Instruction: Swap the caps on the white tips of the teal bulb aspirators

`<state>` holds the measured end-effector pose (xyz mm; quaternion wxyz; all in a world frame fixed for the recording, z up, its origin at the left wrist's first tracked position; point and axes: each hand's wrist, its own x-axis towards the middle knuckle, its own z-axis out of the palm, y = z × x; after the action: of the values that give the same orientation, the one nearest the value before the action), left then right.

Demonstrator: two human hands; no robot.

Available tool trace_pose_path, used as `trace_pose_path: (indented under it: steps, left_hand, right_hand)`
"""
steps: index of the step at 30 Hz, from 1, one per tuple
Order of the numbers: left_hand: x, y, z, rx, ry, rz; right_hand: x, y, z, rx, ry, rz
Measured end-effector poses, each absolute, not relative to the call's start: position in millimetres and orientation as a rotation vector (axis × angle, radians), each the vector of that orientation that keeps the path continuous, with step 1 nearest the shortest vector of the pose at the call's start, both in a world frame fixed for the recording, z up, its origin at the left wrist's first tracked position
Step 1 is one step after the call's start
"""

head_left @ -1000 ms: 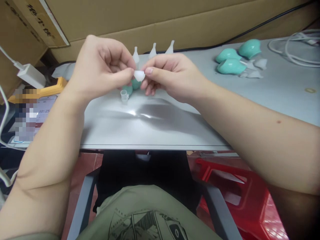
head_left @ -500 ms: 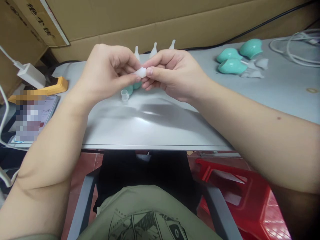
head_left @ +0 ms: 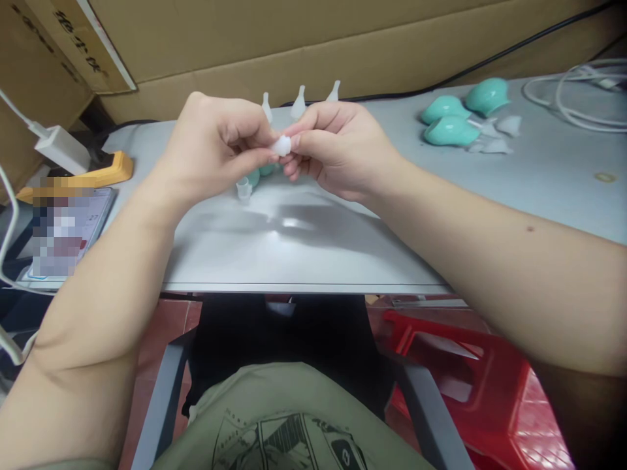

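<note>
Above the table, fingertips together, my two hands share a small white translucent nozzle tip [head_left: 281,145]. My left hand [head_left: 228,137] is closed, thumb and forefinger pinching its left end. My right hand [head_left: 337,143] pinches its right end between thumb and forefinger, the other fingers curled beneath. Both hands hide part of the piece. Just behind them stand white tapered nozzles [head_left: 300,103] in a row, narrow ends up. Under my left fingers, teal rounded pieces [head_left: 253,177] are partly covered. A small clear plastic cup-shaped fitting [head_left: 243,188] sits in front of these.
Teal bulbs [head_left: 450,130] with white pieces lie at the back right, near a coiled white cable [head_left: 563,108]. At the left are a phone [head_left: 100,212], a yellow power strip [head_left: 122,166] and a white charger [head_left: 61,149]. A red stool [head_left: 494,385] stands below, right.
The nozzle tip has turned between my fingers and shows more of its wide end. My right fingertips have shifted slightly to the right, and my left hand is a little lower.
</note>
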<state>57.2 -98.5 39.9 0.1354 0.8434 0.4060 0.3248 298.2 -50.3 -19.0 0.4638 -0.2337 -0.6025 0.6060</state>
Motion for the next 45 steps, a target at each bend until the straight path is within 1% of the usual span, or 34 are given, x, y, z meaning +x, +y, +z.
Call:
trace_pose_path:
  steps: [7, 14, 19, 23, 25, 27, 29, 37, 41, 45]
  left_hand:
    - [60.1, -97.7, 39.1, 2.371, 1.202, 0.917]
    - [60.4, -95.3, 36.6, 2.355, 1.112, 1.006]
    - [60.5, -99.9, 40.3, 2.418, 1.152, 0.986]
    - [61.2, -97.2, 37.8, 2.451, 1.181, 0.971]
    - [61.0, -88.0, 29.6, 2.486, 1.1, 1.068]
    - [60.9, -75.9, 19.2, 2.519, 0.861, 1.346]
    - [60.6, -65.8, 10.5, 2.535, 0.763, 1.402]
    - [61.2, -67.1, 7.9, 2.551, 0.817, 1.376]
    - [61.9, -63.8, 6.7, 2.523, 0.837, 1.365]
    - [56.8, -51.9, 4.6, 2.543, 0.761, 1.297]
  right_hand:
    - [296.7, -46.9, -21.9, -0.571, -1.458, 1.513]
    - [296.6, -48.7, -18.0, -0.529, -1.39, 1.648]
    - [299.6, -47.8, -16.6, -0.509, -1.351, 1.775]
    - [299.1, -47.2, -14.8, -0.505, -1.321, 1.809]
    - [298.3, -47.3, -14.0, -0.504, -1.311, 1.813]
    - [297.8, -47.2, -13.7, -0.497, -1.299, 1.821]
    - [297.8, -47.1, -13.9, -0.477, -1.29, 1.837]
    - [299.2, -45.5, -19.1, -0.357, -1.281, 1.885]
    - [300.0, -43.4, -20.1, -0.362, -1.299, 1.88]
    - [300.3, -41.6, -20.1, -0.428, -1.331, 1.843]
